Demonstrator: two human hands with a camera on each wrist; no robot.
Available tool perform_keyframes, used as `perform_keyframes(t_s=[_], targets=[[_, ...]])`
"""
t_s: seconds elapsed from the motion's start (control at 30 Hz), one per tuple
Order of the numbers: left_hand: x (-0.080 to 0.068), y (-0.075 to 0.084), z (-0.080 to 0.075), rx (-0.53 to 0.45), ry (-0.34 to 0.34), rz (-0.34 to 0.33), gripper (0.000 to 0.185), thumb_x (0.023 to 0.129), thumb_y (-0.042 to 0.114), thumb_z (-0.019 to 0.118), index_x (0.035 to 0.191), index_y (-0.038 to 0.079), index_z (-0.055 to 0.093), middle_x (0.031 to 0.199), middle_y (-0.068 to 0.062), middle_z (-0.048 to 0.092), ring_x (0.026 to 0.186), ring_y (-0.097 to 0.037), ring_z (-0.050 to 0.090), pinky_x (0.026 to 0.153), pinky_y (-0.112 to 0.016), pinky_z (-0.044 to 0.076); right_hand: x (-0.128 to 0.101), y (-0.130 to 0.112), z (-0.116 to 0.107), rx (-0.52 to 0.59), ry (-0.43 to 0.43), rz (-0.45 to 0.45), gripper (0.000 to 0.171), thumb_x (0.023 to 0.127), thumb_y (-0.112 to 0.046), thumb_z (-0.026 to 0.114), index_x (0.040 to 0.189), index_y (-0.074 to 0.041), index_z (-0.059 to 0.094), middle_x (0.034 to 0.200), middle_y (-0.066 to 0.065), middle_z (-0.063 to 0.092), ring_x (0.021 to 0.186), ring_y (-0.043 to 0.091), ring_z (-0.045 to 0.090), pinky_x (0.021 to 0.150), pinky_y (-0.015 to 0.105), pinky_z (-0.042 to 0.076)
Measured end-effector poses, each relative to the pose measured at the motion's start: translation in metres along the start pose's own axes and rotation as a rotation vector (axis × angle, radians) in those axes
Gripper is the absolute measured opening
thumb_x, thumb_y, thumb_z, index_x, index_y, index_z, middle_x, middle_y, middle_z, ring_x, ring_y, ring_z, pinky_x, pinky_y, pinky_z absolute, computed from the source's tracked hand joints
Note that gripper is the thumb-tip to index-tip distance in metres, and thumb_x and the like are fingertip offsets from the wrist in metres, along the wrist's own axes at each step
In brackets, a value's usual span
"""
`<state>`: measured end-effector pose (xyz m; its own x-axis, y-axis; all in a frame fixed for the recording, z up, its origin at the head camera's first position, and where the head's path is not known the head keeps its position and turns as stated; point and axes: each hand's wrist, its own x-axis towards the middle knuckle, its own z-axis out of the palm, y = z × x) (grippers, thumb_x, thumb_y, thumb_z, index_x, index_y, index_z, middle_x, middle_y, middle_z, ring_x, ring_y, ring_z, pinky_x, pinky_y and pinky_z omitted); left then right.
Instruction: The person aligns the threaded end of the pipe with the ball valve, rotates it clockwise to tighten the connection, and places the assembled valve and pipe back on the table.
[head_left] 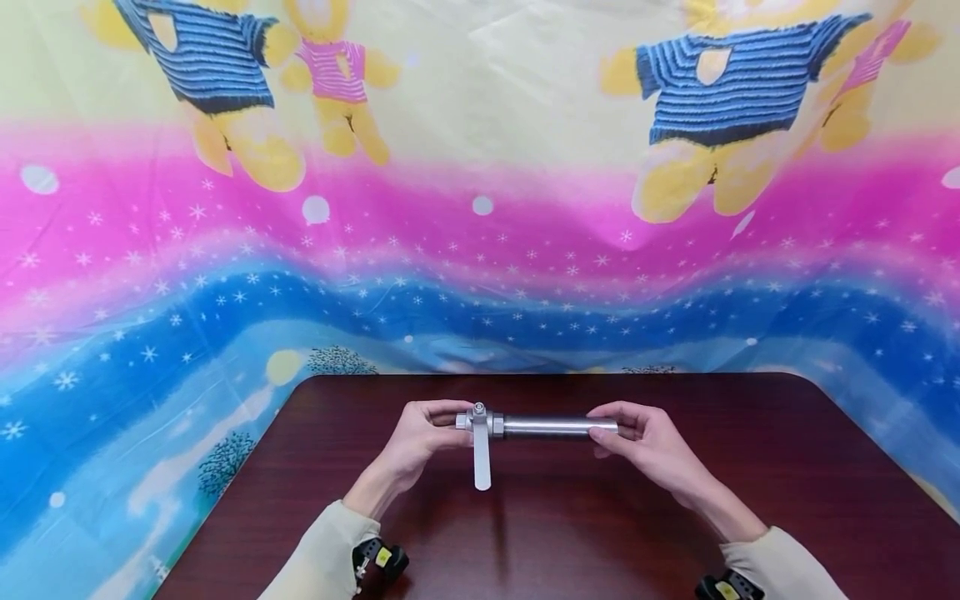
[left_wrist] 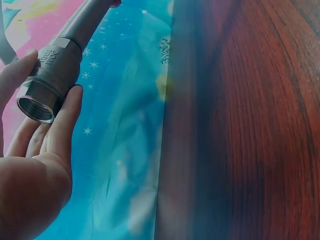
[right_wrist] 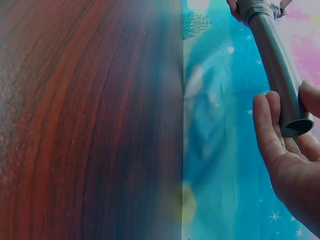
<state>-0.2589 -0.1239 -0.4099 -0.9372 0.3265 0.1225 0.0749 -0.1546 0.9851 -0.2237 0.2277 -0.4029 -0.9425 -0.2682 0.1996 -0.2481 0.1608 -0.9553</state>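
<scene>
Cream long sleeves [head_left: 322, 550], with black-and-yellow wrist cameras [head_left: 381, 558] strapped beneath.

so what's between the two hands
In the head view, a grey metal pipe with a lever-handled valve spans from left hand to right hand.

A valve [head_left: 477, 422] joined to a pipe [head_left: 558, 427] was held level above the tabletop [head_left: 570, 533], the valve at the left end in the left hand [head_left: 420, 437], the pipe's right end in the right hand [head_left: 645, 442]. The valve's handle [head_left: 482, 462] pointed toward the person. A printed cloth [head_left: 480, 250] hung behind the tabletop.
</scene>
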Motion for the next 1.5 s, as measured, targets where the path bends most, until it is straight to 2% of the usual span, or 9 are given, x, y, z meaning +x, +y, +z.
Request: perform_keyframes(t_s=[0.17, 0.33, 0.5, 0.7, 0.87, 1.07, 1.23, 1.4, 1.5], targets=[[0.0002, -0.0019, -0.0008, 0.002, -0.003, -0.007, 0.046, 0.08, -0.012, 0.078, 0.126, -0.01, 0.071, 0.103, -0.015, 0.078, 0.093, -0.018, 0.075, 0.082, -0.033, 0.06, 0.0009, -0.001, 0.0002, 0.027, -0.018, -0.035, 0.039, 0.093, -0.002, 0.079, 0.127, 0.008, 0.063, 0.114, 0.026, 0.067, 0.084, 0.032, 0.075, 0.079, 0.045, 0.063], [-0.0001, -0.0004, -0.0007, 0.004, -0.007, -0.008, 0.047, 0.08, -0.011, 0.078, 0.126, -0.01, 0.071, 0.103, -0.015, 0.079, 0.094, -0.018, 0.075, 0.082, -0.033, 0.06, -0.0003, -0.0021, 0.0002, 0.003, -0.014, 0.009, 0.035, 0.099, -0.012, 0.076, 0.127, 0.007, 0.066, 0.111, 0.028, 0.07, 0.083, 0.031, 0.075, 0.08, 0.042, 0.062], [0.0, 0.0005, -0.001, -0.004, -0.006, -0.016, 0.047, 0.08, -0.011, 0.078, 0.127, -0.01, 0.071, 0.104, -0.015, 0.078, 0.093, -0.018, 0.075, 0.081, -0.033, 0.06, 0.0001, -0.0003, -0.0014, 0.069, -0.046, -0.045, 0.042, 0.094, -0.001, 0.077, 0.13, 0.011, 0.059, 0.117, 0.027, 0.065, 0.088, 0.03, 0.075, 0.081, 0.048, 0.062], [0.0, 0.0007, -0.0015, -0.006, -0.003, -0.017, 0.047, 0.081, -0.01, 0.078, 0.127, -0.01, 0.071, 0.104, -0.015, 0.078, 0.093, -0.018, 0.075, 0.08, -0.032, 0.06, 0.0004, -0.0017, -0.002, 0.035, -0.05, -0.011, 0.036, 0.099, -0.009, 0.074, 0.128, 0.01, 0.063, 0.108, 0.022, 0.071, 0.086, 0.033, 0.075, 0.082, 0.045, 0.062], [-0.0003, 0.0009, -0.0017, -0.007, -0.001, -0.018, 0.047, 0.081, -0.011, 0.077, 0.127, -0.01, 0.07, 0.104, -0.015, 0.078, 0.092, -0.018, 0.075, 0.079, -0.032, 0.061, 0.0008, -0.0017, -0.0017, 0.08, -0.057, -0.035, 0.041, 0.096, -0.002, 0.076, 0.13, 0.011, 0.059, 0.117, 0.027, 0.066, 0.09, 0.036, 0.075, 0.083, 0.049, 0.062], [0.0001, 0.0018, -0.0011, -0.016, 0.004, -0.016, 0.048, 0.08, -0.012, 0.077, 0.127, -0.011, 0.07, 0.104, -0.016, 0.078, 0.091, -0.018, 0.075, 0.079, -0.032, 0.061, 0.0017, -0.0009, -0.0014, 0.06, -0.046, -0.025, 0.036, 0.1, -0.008, 0.073, 0.128, 0.011, 0.062, 0.108, 0.023, 0.071, 0.086, 0.033, 0.076, 0.082, 0.046, 0.062], [0.0004, 0.0015, -0.0012, -0.019, 0.003, -0.014, 0.047, 0.08, -0.013, 0.077, 0.127, -0.012, 0.069, 0.104, -0.016, 0.078, 0.091, -0.018, 0.075, 0.08, -0.032, 0.061, 0.0017, -0.0011, -0.0015, 0.071, -0.045, -0.023, 0.042, 0.095, -0.003, 0.077, 0.131, 0.011, 0.059, 0.115, 0.026, 0.067, 0.088, 0.035, 0.075, 0.081, 0.047, 0.062], [0.0006, 0.0013, -0.0015, -0.022, 0.0, -0.009, 0.047, 0.08, -0.012, 0.077, 0.127, -0.011, 0.07, 0.104, -0.016, 0.078, 0.091, -0.018, 0.076, 0.08, -0.033, 0.062, 0.0019, -0.0005, -0.0014, 0.048, -0.042, -0.001, 0.038, 0.099, -0.01, 0.074, 0.129, 0.012, 0.062, 0.109, 0.026, 0.071, 0.087, 0.035, 0.075, 0.082, 0.044, 0.062], [0.0006, 0.0011, -0.0016, -0.024, 0.0, -0.012, 0.047, 0.08, -0.012, 0.077, 0.127, -0.011, 0.07, 0.104, -0.016, 0.078, 0.091, -0.018, 0.076, 0.08, -0.033, 0.062, 0.0018, -0.0003, -0.0014, 0.068, -0.047, -0.021, 0.042, 0.097, -0.005, 0.075, 0.131, 0.012, 0.059, 0.114, 0.026, 0.067, 0.087, 0.033, 0.076, 0.082, 0.046, 0.063]])
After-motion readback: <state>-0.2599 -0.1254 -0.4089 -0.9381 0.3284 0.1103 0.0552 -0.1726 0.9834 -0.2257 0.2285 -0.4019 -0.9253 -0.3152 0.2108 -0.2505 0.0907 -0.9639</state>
